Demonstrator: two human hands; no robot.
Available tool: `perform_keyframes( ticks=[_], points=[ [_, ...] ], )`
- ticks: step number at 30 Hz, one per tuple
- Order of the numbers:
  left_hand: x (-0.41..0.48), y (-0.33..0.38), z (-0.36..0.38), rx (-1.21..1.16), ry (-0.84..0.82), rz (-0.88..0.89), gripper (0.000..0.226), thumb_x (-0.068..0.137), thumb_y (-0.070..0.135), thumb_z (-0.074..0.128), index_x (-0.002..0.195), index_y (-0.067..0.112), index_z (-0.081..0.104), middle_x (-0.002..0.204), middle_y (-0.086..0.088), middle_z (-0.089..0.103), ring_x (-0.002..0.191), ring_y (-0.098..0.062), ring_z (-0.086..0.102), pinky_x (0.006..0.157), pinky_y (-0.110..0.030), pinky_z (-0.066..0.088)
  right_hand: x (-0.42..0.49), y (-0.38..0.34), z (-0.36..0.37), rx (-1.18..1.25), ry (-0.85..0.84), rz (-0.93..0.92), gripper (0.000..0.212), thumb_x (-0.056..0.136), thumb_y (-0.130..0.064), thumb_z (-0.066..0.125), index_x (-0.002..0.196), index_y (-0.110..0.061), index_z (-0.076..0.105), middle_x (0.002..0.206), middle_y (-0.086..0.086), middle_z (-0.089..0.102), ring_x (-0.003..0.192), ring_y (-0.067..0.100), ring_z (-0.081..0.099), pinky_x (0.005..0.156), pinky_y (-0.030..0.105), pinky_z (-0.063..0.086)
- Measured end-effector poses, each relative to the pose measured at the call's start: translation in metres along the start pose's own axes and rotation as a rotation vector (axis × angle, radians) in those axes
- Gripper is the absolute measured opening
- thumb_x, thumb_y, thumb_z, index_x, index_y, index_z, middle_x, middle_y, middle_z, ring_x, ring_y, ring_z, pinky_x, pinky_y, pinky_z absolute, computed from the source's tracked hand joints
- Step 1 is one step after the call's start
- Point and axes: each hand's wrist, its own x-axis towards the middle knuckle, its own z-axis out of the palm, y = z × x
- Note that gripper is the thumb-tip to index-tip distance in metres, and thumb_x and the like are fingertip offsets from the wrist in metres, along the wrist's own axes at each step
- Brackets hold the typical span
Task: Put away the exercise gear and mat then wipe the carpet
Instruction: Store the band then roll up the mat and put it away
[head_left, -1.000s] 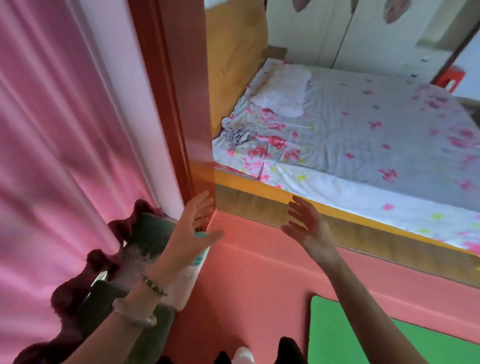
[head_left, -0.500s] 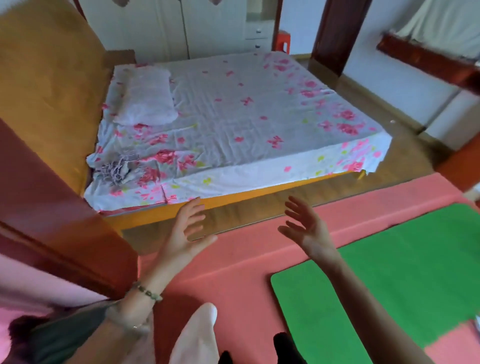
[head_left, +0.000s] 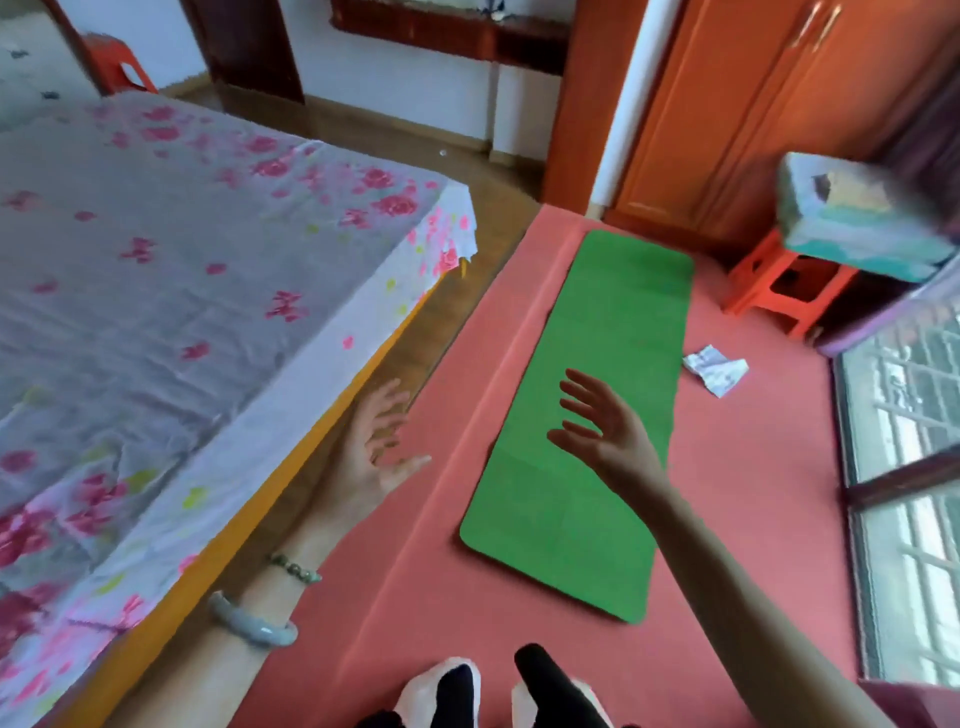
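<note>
Crumpled paper and orange stool beside green mat, bed opposite.

A wide bed fills the left side, covered by a grey sheet printed with pink flowers. Its yellow-orange frame shows along the near edge. Beside it runs a strip of brown wooden floor, and next to that lies the red carpet. An orange wooden wardrobe stands in the far right corner. Before it, a red plastic stool carries a pale, worn cushion (too blurred to tell more). A window with a metal grille lets daylight in at the right. The far wall is white, crossed by a dark wooden ledge. A second red stool stands beyond the bed.
</note>
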Motion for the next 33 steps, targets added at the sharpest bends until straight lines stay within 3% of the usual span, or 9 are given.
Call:
perform_keyframes(
  ticks=[2,5,11,15,26,33],
  points=[
    [0.018,-0.005,0.015,-0.009,-0.087,0.012,0.084,0.066,0.011,0.082,0.136,0.015,0.037,0.131,-0.004,0.05,0.108,-0.005,0.055,0.087,-0.015,0.045,-0.009,0.006,-0.017,0.0,0.095,0.035,0.066,0.073,0.01,0.071,0.122,-0.028,0.047,0.124,-0.001,0.055,0.114,0.015,0.054,0.092,0.031,0.048],
    [0.037,-0.009,0.044,-0.034,-0.189,-0.001,0.085,0.06,0.032,0.078,0.135,0.022,0.037,0.129,0.004,0.05,0.108,-0.003,0.055,0.086,-0.014,0.045,-0.023,0.017,-0.045,-0.011,0.207,0.076,0.067,0.073,0.008,0.071,0.12,-0.032,0.047,0.125,-0.001,0.055,0.115,0.016,0.054,0.091,0.03,0.048],
    [0.064,-0.024,0.11,-0.014,-0.301,-0.025,0.081,0.07,0.002,0.078,0.131,0.035,0.037,0.131,0.005,0.05,0.113,-0.009,0.054,0.094,-0.028,0.045,-0.036,0.048,-0.1,-0.015,0.3,0.136,0.065,0.075,0.007,0.07,0.122,-0.03,0.046,0.126,0.0,0.055,0.116,0.015,0.054,0.09,0.026,0.048],
    [0.074,-0.033,0.154,0.001,-0.307,-0.07,0.081,0.07,0.004,0.079,0.129,0.04,0.036,0.132,0.002,0.049,0.115,-0.013,0.053,0.095,-0.03,0.045,-0.033,0.073,-0.136,-0.018,0.302,0.153,0.065,0.075,0.006,0.071,0.117,-0.038,0.047,0.124,-0.002,0.056,0.114,0.012,0.054,0.089,0.024,0.048],
    [0.095,-0.06,0.233,0.053,-0.366,-0.17,0.077,0.074,-0.001,0.073,0.136,0.023,0.035,0.132,-0.002,0.048,0.114,-0.016,0.053,0.096,-0.032,0.046,-0.013,0.136,-0.205,0.01,0.336,0.241,0.058,0.076,0.007,0.069,0.12,-0.026,0.053,0.124,0.001,0.059,0.114,0.016,0.057,0.093,0.031,0.049],
    [0.111,-0.137,0.262,0.191,-0.463,-0.266,0.076,0.075,0.001,0.073,0.138,0.02,0.034,0.13,0.004,0.046,0.11,-0.014,0.053,0.092,-0.028,0.047,-0.002,0.21,-0.202,-0.033,0.384,0.353,0.051,0.076,0.004,0.069,0.119,-0.02,0.057,0.119,-0.001,0.062,0.109,0.013,0.059,0.093,0.03,0.05]
  ],
)
